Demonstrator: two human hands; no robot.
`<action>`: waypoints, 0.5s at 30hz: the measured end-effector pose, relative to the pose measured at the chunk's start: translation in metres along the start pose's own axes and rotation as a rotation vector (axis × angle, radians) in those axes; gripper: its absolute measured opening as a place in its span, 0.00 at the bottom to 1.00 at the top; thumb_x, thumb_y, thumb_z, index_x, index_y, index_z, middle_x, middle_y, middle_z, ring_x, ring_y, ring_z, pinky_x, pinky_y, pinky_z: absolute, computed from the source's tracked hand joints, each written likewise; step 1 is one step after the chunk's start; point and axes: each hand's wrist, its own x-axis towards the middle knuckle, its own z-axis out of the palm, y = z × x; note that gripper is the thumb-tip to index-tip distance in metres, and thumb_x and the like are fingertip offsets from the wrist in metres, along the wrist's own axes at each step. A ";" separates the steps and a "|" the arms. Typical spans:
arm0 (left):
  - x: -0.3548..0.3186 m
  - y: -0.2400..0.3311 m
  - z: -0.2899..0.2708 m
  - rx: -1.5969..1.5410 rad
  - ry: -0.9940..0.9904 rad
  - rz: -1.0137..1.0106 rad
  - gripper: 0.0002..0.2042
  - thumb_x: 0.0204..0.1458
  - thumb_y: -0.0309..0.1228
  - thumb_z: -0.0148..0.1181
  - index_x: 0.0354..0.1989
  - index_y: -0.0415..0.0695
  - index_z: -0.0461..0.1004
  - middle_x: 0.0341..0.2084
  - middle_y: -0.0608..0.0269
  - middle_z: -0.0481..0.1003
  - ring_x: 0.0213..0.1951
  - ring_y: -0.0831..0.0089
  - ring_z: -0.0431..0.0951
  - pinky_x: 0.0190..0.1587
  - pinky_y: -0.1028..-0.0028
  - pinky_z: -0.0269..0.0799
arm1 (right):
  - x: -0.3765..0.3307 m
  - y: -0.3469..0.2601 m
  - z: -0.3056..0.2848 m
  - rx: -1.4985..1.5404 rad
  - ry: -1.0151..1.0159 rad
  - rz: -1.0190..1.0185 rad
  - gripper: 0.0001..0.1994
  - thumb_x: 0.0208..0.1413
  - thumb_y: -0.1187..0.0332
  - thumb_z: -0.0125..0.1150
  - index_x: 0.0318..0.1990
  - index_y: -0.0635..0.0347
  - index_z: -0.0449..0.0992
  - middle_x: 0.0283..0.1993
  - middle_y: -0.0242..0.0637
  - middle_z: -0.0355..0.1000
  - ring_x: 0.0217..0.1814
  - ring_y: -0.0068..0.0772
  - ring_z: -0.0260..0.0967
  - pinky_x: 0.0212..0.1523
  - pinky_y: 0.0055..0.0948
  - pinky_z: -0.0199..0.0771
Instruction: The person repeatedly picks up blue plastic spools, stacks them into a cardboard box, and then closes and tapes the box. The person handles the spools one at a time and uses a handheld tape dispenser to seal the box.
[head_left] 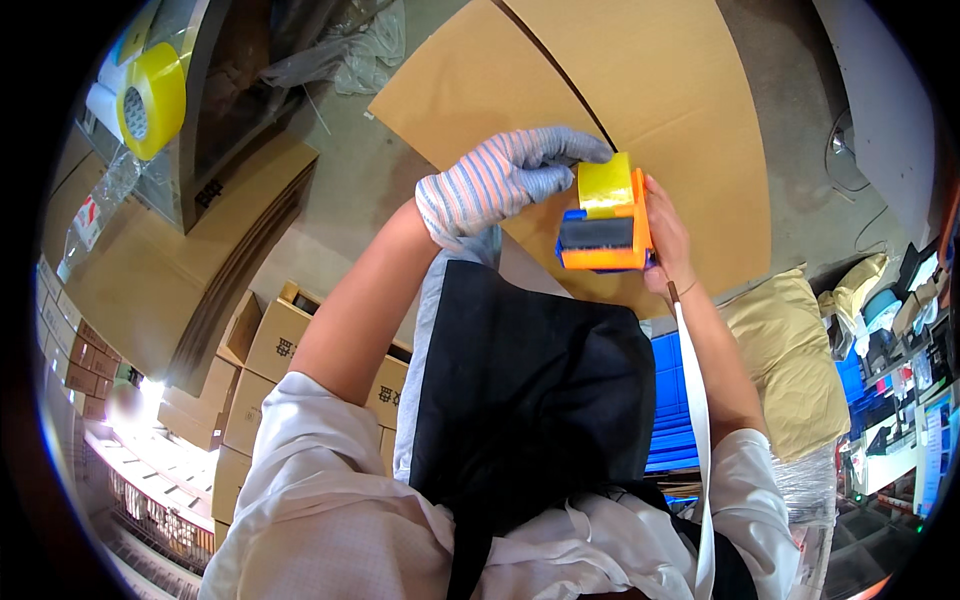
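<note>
My right hand (668,238), bare, grips an orange and blue tape dispenser (642,225) from its right side. A roll of yellow packing tape (605,186) is mounted on it, above a dark roller part (596,233). My left hand (490,182) wears a striped grey, blue and pink work glove. Its fingers stretch toward the roll's upper left edge, with the thumb apart below them. Whether the fingertips touch the tape cannot be told. Beneath both hands lies a large brown cardboard sheet (690,110) with a dark slit running through it.
At the upper left a yellow tape roll (160,100) rests near a metal-edged stand, above stacked flat cardboard (150,260). Cartons (275,340) stand at lower left. On the right are a tan padded sack (790,350), blue slatted plastic (672,400) and cluttered shelves (905,370).
</note>
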 end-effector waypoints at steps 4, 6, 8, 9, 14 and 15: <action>-0.005 -0.003 0.004 0.172 -0.052 0.058 0.21 0.51 0.17 0.50 0.55 0.43 0.71 0.56 0.58 0.70 0.60 0.65 0.67 0.64 0.68 0.60 | -0.007 -0.003 -0.005 -0.035 -0.113 0.020 0.39 0.55 0.33 0.38 0.46 0.68 0.70 0.41 0.54 0.71 0.49 0.57 0.70 0.67 0.57 0.51; -0.008 0.001 0.007 0.258 -0.081 0.082 0.22 0.48 0.16 0.50 0.54 0.45 0.71 0.57 0.55 0.68 0.62 0.61 0.66 0.65 0.66 0.58 | -0.011 -0.003 -0.006 -0.038 -0.142 0.043 0.38 0.54 0.34 0.40 0.43 0.68 0.72 0.41 0.54 0.71 0.49 0.56 0.70 0.67 0.56 0.51; -0.010 0.001 0.009 0.287 -0.106 0.097 0.22 0.48 0.16 0.50 0.54 0.45 0.71 0.58 0.56 0.67 0.62 0.60 0.65 0.65 0.65 0.58 | -0.013 -0.006 -0.005 -0.018 -0.167 0.069 0.37 0.54 0.35 0.41 0.40 0.68 0.73 0.41 0.54 0.72 0.50 0.56 0.70 0.68 0.56 0.50; -0.011 0.001 0.010 0.303 -0.116 0.103 0.22 0.48 0.16 0.50 0.54 0.45 0.71 0.58 0.56 0.67 0.62 0.59 0.65 0.65 0.65 0.58 | -0.013 -0.008 -0.004 -0.018 -0.170 0.072 0.36 0.54 0.35 0.41 0.41 0.67 0.73 0.41 0.54 0.72 0.50 0.56 0.70 0.68 0.56 0.50; -0.010 -0.004 0.015 0.499 -0.085 0.214 0.22 0.47 0.24 0.63 0.53 0.48 0.71 0.57 0.55 0.67 0.60 0.55 0.65 0.63 0.64 0.60 | -0.013 -0.009 -0.003 -0.018 -0.172 0.081 0.35 0.53 0.37 0.45 0.41 0.67 0.73 0.42 0.53 0.72 0.51 0.56 0.70 0.68 0.56 0.49; -0.010 -0.006 0.016 0.511 -0.073 0.234 0.22 0.46 0.25 0.65 0.53 0.48 0.72 0.57 0.55 0.67 0.60 0.55 0.66 0.63 0.64 0.60 | -0.014 -0.009 -0.003 -0.019 -0.168 0.073 0.35 0.53 0.36 0.45 0.41 0.67 0.73 0.42 0.53 0.72 0.51 0.56 0.70 0.68 0.56 0.49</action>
